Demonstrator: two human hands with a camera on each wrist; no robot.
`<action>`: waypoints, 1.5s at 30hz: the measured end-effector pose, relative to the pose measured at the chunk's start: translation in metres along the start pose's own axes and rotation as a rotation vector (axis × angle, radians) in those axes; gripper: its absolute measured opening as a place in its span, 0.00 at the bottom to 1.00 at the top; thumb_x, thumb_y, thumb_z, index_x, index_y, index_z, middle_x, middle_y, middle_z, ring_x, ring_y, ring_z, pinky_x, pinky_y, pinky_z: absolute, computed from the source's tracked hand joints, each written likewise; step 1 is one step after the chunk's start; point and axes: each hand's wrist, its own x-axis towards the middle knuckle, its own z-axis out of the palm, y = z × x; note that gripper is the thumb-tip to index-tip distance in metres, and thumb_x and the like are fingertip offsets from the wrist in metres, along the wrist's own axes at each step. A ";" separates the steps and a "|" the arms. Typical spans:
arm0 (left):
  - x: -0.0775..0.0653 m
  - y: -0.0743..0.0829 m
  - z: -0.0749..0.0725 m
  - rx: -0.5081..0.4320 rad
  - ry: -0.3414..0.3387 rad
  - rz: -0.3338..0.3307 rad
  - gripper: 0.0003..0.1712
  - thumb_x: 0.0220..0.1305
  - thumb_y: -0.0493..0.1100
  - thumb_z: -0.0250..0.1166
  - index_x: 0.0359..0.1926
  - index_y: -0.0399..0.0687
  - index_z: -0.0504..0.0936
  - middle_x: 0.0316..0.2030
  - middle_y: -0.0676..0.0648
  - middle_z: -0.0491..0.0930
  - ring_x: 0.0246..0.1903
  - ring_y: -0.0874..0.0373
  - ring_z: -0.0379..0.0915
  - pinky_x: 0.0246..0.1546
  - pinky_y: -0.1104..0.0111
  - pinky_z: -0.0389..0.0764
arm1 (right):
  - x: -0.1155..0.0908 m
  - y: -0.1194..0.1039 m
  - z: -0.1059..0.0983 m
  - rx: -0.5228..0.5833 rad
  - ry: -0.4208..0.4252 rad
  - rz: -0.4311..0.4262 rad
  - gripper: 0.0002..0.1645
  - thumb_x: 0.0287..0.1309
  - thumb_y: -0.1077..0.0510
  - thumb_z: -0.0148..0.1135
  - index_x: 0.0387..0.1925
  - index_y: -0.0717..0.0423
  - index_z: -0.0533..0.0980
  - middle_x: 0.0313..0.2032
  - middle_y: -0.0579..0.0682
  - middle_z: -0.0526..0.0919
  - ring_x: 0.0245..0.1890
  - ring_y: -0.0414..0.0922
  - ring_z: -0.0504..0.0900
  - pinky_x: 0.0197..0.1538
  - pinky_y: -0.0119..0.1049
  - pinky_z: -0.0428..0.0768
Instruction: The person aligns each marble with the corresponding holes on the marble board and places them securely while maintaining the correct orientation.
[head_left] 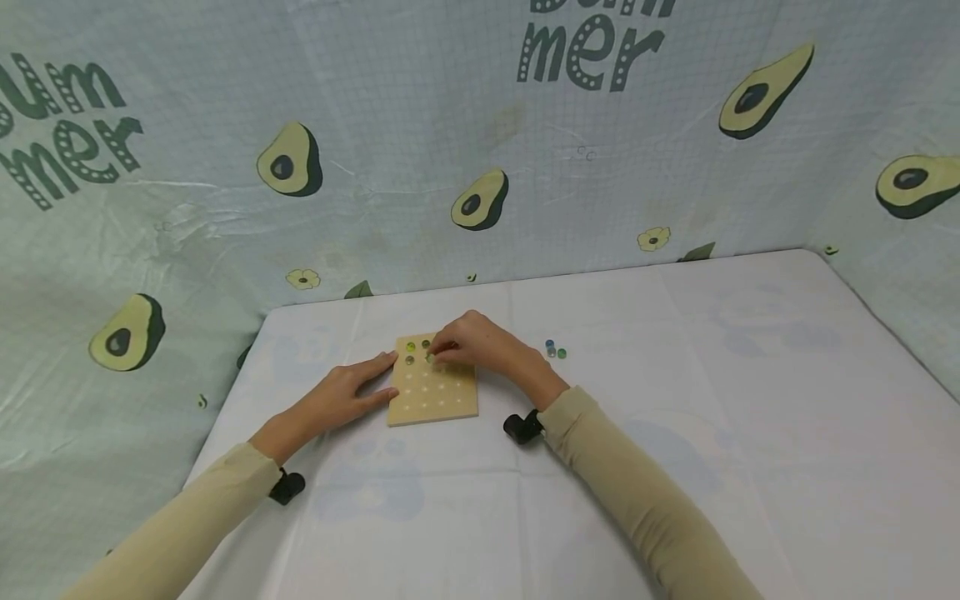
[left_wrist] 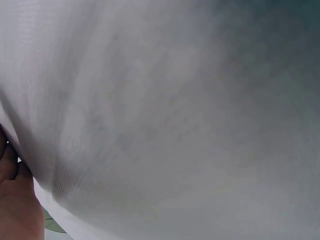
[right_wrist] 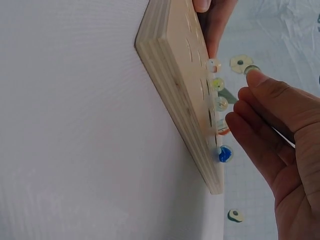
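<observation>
Table (head_left: 465, 517): hollowed board (head_left: 432, 412) on top. Left hand (head_left: 347, 393), fingers extended, touches its nine-o'clock edge; right hand (head_left: 476, 342), at one o'clock, pinches a marble (right_wrist: 252, 68). Loose marbles (head_left: 562, 353) toward three. Apparently filling board; next calls for careful lowering.

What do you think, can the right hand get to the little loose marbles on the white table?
Probably yes. The loose marbles lie near the right hand, with nothing seen standing between. It pinches another marble, though, so it would likely set that down first.
</observation>
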 end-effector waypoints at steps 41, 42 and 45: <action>0.001 -0.002 -0.001 -0.008 0.006 0.007 0.44 0.72 0.65 0.60 0.79 0.51 0.59 0.75 0.39 0.61 0.73 0.41 0.59 0.69 0.44 0.66 | 0.040 -0.016 -0.004 -0.188 -0.230 0.153 0.09 0.63 0.58 0.71 0.44 0.53 0.89 0.42 0.46 0.89 0.37 0.37 0.82 0.43 0.27 0.81; 0.001 -0.002 -0.001 -0.007 0.008 0.006 0.44 0.71 0.65 0.60 0.79 0.51 0.59 0.75 0.39 0.61 0.73 0.41 0.59 0.69 0.45 0.67 | 0.040 -0.016 -0.004 -0.188 -0.232 0.154 0.10 0.63 0.58 0.71 0.45 0.53 0.89 0.43 0.46 0.89 0.38 0.37 0.82 0.44 0.27 0.81; -0.001 -0.002 0.001 -0.010 0.010 0.002 0.44 0.71 0.64 0.61 0.79 0.51 0.59 0.75 0.39 0.61 0.73 0.41 0.59 0.69 0.45 0.67 | 0.036 -0.015 -0.003 -0.182 -0.234 0.161 0.12 0.64 0.56 0.71 0.48 0.54 0.88 0.45 0.46 0.89 0.39 0.37 0.81 0.46 0.28 0.81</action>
